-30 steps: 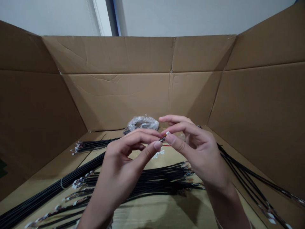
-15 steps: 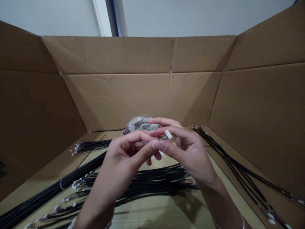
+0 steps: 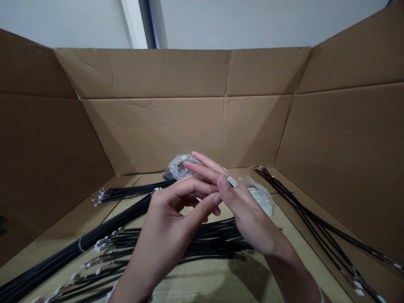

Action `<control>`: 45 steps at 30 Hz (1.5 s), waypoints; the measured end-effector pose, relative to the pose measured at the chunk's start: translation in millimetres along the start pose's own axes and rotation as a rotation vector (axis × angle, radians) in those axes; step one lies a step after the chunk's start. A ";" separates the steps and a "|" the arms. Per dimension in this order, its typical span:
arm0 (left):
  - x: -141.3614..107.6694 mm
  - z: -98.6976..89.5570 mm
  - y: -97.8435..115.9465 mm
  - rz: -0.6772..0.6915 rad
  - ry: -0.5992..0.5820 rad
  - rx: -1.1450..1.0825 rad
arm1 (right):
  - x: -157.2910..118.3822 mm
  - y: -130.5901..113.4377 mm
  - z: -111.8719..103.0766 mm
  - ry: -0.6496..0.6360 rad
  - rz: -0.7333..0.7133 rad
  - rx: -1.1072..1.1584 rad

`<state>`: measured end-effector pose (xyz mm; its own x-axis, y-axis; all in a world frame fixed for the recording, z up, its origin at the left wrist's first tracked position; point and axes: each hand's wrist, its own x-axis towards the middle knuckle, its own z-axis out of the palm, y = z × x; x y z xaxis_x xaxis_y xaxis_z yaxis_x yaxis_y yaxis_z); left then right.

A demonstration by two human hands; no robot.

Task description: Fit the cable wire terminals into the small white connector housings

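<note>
A small white wire connector (image 3: 232, 182) shows beside the raised thumb of my right hand (image 3: 252, 214). This thumb presses toward the index finger with the connector's wires between, while the other fingers stretch out to the upper left. My left hand (image 3: 170, 214) pinches thumb against index finger just left of the right thumb, where the cable from the connector runs. The wires and cable are hidden behind my fingers now. Both hands meet above a row of black cables (image 3: 208, 240) lying on the table.
A tied bundle of black cables (image 3: 94, 235) lies at left, with a shorter bunch (image 3: 126, 192) behind it. More cables (image 3: 315, 219) lie at right. Clear plastic bags (image 3: 179, 165) (image 3: 263, 198) sit further back. Cardboard walls (image 3: 151, 134) enclose the back and sides.
My right thumb has lifted and slid up toward the connector, and the coloured wires went out of sight. The right hand turned, its fingers extending further left; the right plastic bag came into view.
</note>
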<state>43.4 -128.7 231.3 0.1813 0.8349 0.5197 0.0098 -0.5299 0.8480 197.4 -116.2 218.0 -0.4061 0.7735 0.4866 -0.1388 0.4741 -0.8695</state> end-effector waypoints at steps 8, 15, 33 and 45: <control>-3.0 -3.6 -1.2 0.061 0.045 0.142 | 4.2 5.0 1.3 0.020 -0.063 0.005; -1.4 -12.2 -1.8 0.070 -0.058 0.235 | 4.3 4.7 -1.4 0.051 -0.092 0.003; 0.2 -12.6 -10.7 0.213 -0.034 0.334 | 6.2 4.7 -5.3 -0.029 -0.061 0.021; 1.6 -10.8 -8.2 0.276 0.018 0.353 | 8.2 3.3 -2.4 -0.063 -0.024 -0.071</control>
<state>33.1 -121.4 226.3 0.2073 0.6559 0.7258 0.2990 -0.7489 0.5914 195.8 -107.3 219.4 -0.4600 0.7346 0.4987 -0.0859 0.5222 -0.8485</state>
